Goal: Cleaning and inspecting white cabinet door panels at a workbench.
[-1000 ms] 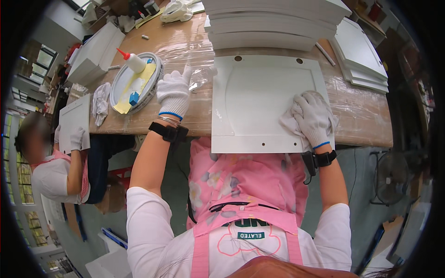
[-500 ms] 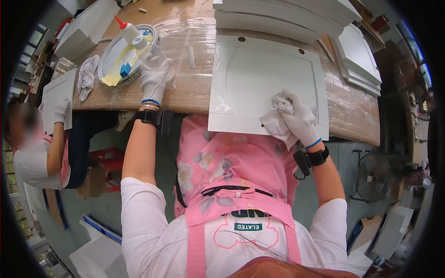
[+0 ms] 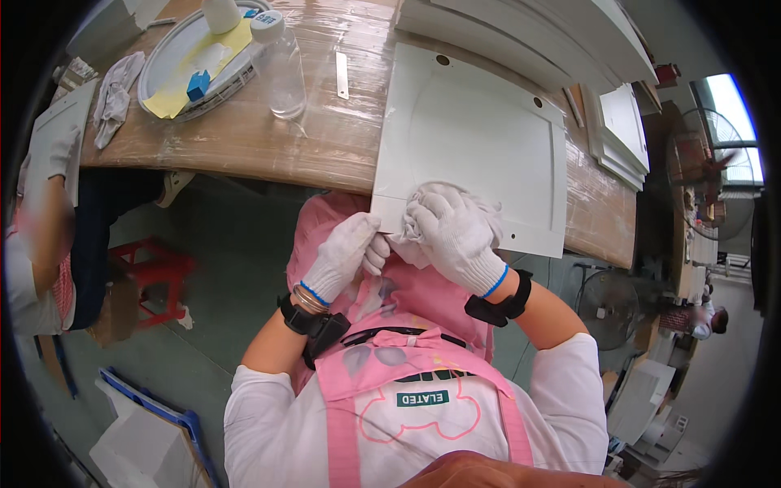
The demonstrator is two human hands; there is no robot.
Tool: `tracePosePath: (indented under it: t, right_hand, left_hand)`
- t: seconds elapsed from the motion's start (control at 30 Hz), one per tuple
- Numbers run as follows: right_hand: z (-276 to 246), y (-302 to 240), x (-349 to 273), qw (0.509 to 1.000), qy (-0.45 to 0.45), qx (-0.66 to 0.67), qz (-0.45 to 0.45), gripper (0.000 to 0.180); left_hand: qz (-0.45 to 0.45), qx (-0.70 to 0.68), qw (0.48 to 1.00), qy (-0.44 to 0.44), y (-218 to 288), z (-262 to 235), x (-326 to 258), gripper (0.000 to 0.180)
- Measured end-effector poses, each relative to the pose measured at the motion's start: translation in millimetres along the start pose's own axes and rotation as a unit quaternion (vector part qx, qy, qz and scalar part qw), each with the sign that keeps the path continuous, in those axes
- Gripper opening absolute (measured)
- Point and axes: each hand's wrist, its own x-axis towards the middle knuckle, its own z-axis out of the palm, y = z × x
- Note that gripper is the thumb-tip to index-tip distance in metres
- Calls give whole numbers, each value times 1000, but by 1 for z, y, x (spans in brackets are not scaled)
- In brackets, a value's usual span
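White cabinet panel [image 3: 504, 154] lies on your worktable [image 3: 329, 138], its near left corner projecting past the table edge above your lap. Two dark round holes show along its far edge. Your right hand [image 3: 457, 232] is closed over a bunched white cloth [image 3: 413, 252], pressed against the near part of the panel. Your left hand [image 3: 346, 254] has its fingers curled at the near left corner, touching it; whether they pinch the edge, you cannot be told from this view.

Work surface: brown, covered in wrinkled clear film. Stacked white boards [image 3: 521, 37] stand beyond the panel. To the left are a thin white strip [image 3: 342, 76], a clear bottle [image 3: 285, 77] with a white cap, a round white lid [image 3: 148, 80] bearing yellow paper [image 3: 167, 102] and a blue block [image 3: 198, 85], and a crumpled rag [image 3: 115, 99].

Room: greenish floor [image 3: 236, 224], red plastic stool [image 3: 159, 281] at left, floor fan [image 3: 606, 305] at right, bright window [image 3: 732, 114] beyond. A co-worker's gloved hand [image 3: 59, 154] rests against another panel [image 3: 45, 126].
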Motion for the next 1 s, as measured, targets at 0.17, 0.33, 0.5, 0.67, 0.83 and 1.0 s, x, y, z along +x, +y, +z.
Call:
tracePosePath:
  t: [0.17,0.33,0.5,0.67,0.83,1.0]
  right_hand:
    - [-10,12,46,995,-77,10,61,30]
    - [0,7,13,996,-56,-22,-62,29]
    - [-4,14,55,1000,3,-1,-29,23]
    - [4,-6,24,981,-143,-20,-127,19]
    - [8,9,81,998,-42,-1,-41,36]
    - [-1,-6,62,987,-102,-10,-126,34]
  left_hand:
    - [-27,55,998,25,19,13,-1,31]
    - [-57,69,995,36,22,11,1,30]
    - [-57,77,995,10,21,10,1,29]
    - [-59,78,995,-11,17,1,3,30]
    - [-74,93,993,-22,20,5,6,35]
    - [-40,121,991,-31,22,-3,7,37]
